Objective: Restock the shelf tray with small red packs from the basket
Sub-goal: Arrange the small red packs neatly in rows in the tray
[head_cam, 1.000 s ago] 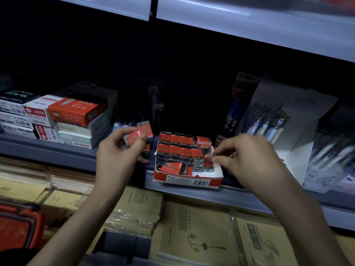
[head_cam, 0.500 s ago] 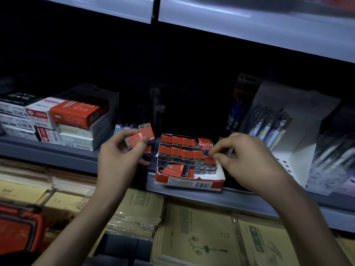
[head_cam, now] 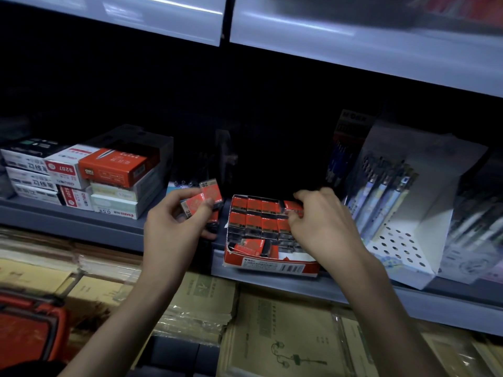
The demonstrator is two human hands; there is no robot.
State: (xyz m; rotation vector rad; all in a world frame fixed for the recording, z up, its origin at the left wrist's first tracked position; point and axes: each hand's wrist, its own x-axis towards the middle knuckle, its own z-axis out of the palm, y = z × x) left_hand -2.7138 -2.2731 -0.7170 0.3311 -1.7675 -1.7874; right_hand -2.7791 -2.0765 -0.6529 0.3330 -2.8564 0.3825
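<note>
A red-and-white cardboard shelf tray (head_cam: 269,265) sits at the shelf's front edge, filled with rows of small red packs (head_cam: 254,213). My left hand (head_cam: 174,229) is just left of the tray and grips a few small red packs (head_cam: 202,200), fanned between thumb and fingers. My right hand (head_cam: 324,224) is over the tray's right side, its fingers curled round a red pack (head_cam: 294,208) at the back right corner. The red basket (head_cam: 30,325) shows at the lower left edge.
Stacked stationery boxes (head_cam: 89,178) stand on the shelf to the left. A white display box of pens (head_cam: 402,208) stands to the right of the tray. Wrapped brown notebooks (head_cam: 283,336) lie on the level below. An upper shelf (head_cam: 353,44) overhangs.
My right hand has moved back from the tray's front right to its back right corner, with a pack. My left hand has stayed beside the tray with its packs.
</note>
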